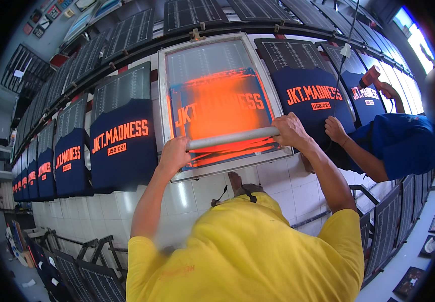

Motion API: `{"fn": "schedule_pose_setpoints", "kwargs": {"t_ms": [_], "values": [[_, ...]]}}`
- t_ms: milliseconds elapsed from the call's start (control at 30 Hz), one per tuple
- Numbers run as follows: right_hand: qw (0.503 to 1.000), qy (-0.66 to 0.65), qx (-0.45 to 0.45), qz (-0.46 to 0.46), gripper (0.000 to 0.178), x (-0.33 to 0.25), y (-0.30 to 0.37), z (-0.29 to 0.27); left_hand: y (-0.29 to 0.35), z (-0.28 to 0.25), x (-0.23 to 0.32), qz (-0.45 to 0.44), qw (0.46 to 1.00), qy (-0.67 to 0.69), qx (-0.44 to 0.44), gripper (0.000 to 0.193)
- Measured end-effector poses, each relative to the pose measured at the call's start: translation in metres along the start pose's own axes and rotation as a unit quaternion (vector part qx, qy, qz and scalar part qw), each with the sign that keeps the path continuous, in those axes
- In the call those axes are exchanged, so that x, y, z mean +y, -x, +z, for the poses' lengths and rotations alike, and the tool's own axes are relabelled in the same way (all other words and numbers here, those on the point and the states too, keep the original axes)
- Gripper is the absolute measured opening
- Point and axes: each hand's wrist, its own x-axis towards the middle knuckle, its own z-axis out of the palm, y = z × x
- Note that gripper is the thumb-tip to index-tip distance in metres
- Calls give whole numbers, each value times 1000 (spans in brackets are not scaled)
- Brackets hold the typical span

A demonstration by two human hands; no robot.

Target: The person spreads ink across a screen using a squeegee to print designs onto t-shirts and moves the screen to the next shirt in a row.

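Both my hands grip a long grey squeegee (232, 138) that lies across the lower part of a screen-printing frame (163, 100). My left hand (175, 153) is closed round its left end, and my right hand (292, 130) round its right end. Bright orange ink (222, 113) covers the middle of the mesh and shows below the squeegee too. The blade's lower edge is hidden from view. The frame rests over one of the printing boards, and whatever lies beneath the ink cannot be made out.
Navy shirts with orange lettering (121, 143) lie on boards to the left, and another navy shirt (318, 103) is at the right. There a co-worker in a blue shirt (411, 143) holds a red heat gun (370, 76). A cable (345, 50) hangs nearby. More dark boards (192, 14) line the back.
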Motion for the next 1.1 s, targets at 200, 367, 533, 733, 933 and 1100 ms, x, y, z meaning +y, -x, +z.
{"fn": "schedule_pose_setpoints", "kwargs": {"t_ms": [200, 367, 533, 733, 933, 1100], "values": [[997, -10, 74, -12, 31, -23, 47, 10, 39, 20, 10, 44, 996, 13, 70, 36], [996, 24, 86, -5, 38, -28, 56, 29, 49, 61, 2, 55, 991, -18, 118, 43], [994, 17, 112, -5, 33, -10, 32, 30, 23, 48, 1, 44, 992, 3, 117, 41], [994, -1, 109, -2, 34, -22, 54, 25, 42, 50, 9, 46, 991, -10, 126, 42], [992, 31, 124, -7, 33, -13, 54, 46, 40, 76, -6, 113, 975, -62, 183, 43], [991, 41, 129, -21, 32, 16, 0, 40, -3, 59, -13, 89, 978, -52, 183, 38]]}}
